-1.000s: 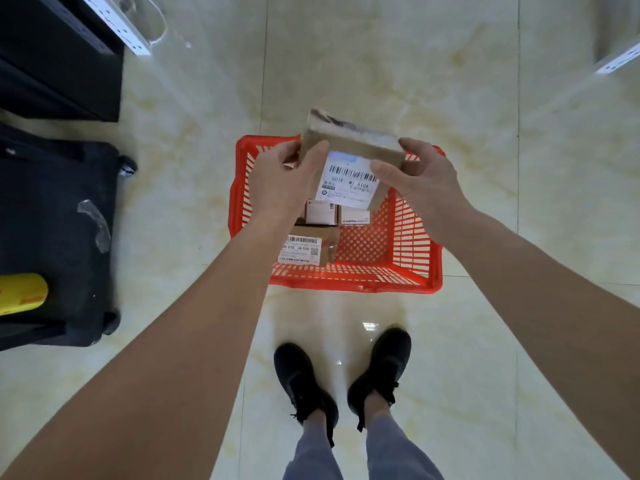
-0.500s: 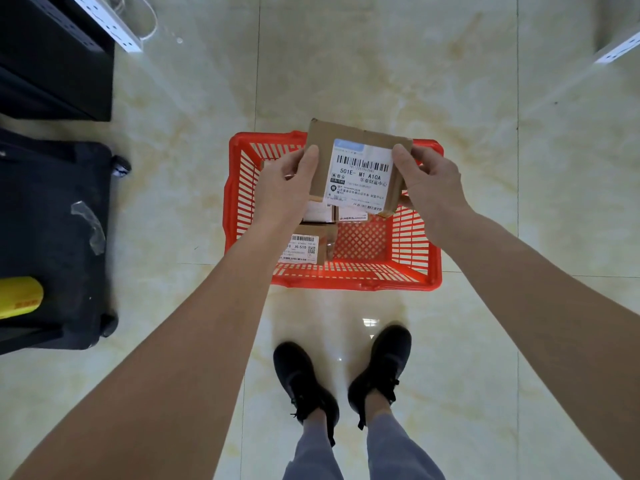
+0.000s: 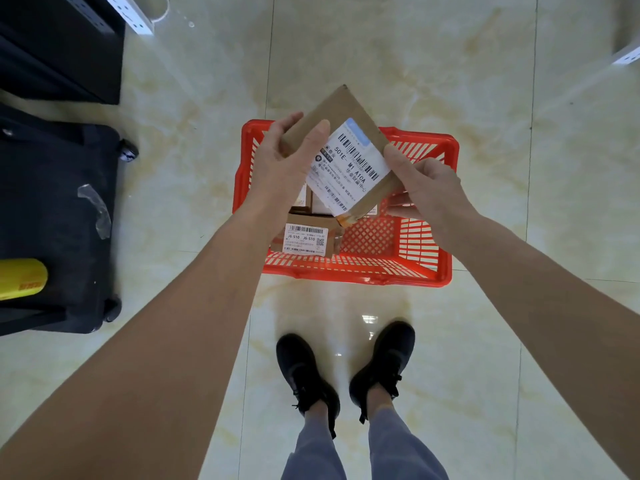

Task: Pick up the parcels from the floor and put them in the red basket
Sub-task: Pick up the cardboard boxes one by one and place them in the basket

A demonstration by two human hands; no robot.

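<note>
A flat brown cardboard parcel [image 3: 349,157] with a white barcode label is held above the red basket [image 3: 429,268], turned so one corner points away from me. My left hand [image 3: 287,168] grips its left edge, thumb on the label side. My right hand [image 3: 420,183] pinches its right edge. Inside the basket lies a small brown box [image 3: 306,237] with a white label, and other parcels sit behind it, mostly hidden by my hands.
The basket stands on glossy cream floor tiles just ahead of my black shoes [image 3: 346,368]. A black wheeled case [image 3: 59,216] with a yellow roll [image 3: 20,278] on it sits to the left. Dark furniture [image 3: 62,43] fills the upper left corner.
The parcel has been rotated clockwise between my hands, from level to standing on a corner. Both hands stay over the basket.
</note>
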